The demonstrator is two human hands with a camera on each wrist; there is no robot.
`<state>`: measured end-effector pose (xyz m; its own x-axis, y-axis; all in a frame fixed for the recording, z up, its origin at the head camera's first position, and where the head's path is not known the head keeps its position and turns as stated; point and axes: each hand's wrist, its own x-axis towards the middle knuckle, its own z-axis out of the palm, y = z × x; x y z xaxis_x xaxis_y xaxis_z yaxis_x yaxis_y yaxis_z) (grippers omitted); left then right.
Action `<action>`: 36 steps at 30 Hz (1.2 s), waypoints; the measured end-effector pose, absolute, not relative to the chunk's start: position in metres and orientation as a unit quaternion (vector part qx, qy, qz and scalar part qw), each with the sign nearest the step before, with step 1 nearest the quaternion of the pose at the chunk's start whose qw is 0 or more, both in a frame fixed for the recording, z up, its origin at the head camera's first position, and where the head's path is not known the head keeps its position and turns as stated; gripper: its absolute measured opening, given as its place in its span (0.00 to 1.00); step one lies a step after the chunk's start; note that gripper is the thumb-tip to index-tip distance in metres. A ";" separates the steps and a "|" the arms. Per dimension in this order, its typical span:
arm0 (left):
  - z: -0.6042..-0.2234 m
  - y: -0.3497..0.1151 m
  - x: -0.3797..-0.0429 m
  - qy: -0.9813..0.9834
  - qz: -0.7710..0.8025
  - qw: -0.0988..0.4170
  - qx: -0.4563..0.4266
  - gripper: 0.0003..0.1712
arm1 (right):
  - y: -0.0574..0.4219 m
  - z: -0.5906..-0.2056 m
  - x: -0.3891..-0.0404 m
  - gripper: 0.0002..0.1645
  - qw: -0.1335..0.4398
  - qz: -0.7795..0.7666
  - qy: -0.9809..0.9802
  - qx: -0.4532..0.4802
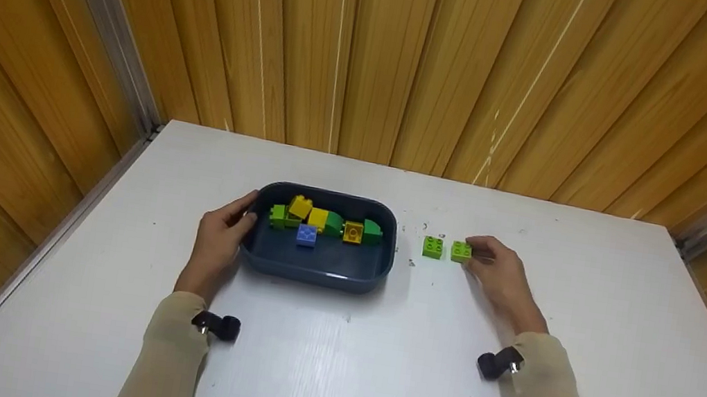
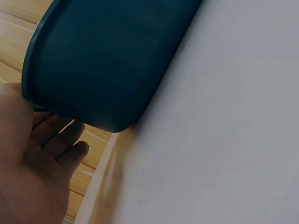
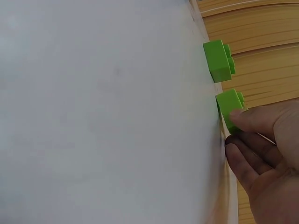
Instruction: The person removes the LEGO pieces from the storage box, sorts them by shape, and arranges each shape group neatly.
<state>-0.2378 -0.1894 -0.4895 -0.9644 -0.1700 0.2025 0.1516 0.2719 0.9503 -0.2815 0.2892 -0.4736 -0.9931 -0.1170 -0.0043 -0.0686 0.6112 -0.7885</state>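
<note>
My left hand [image 1: 216,241] grips tray [image 1: 314,275]; right hand [image 1: 501,280] pinches outer green brick [image 1: 460,252] right of tray. Judged brick-handling step; next needs steady pinch.

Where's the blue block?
In the head view, the blue block is inside the dark tray, a little left of its middle, just in front of a yellow block.

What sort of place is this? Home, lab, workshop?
Probably a small booth for recording hand work, though nothing labels it: wood-look panels stand on three sides of a plain white table, and a black device sits at each wrist.
</note>
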 end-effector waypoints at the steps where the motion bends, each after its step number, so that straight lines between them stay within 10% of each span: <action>1: -0.489 -0.190 -0.238 -0.786 -0.604 0.134 0.005 0.25 | 0.289 -0.473 -0.282 0.27 0.030 -0.439 0.897 -0.048; 36: -0.489 -0.190 -0.236 -0.781 -0.611 0.129 -0.005 0.25 | 0.289 -0.471 -0.282 0.27 0.048 -0.425 0.903 -0.041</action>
<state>-0.2362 -0.1902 -0.4887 -0.9667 -0.1498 0.2075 0.1654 0.2530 0.9532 -0.2817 0.2886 -0.4715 -0.9921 -0.1143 -0.0518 -0.0328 0.6348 -0.7720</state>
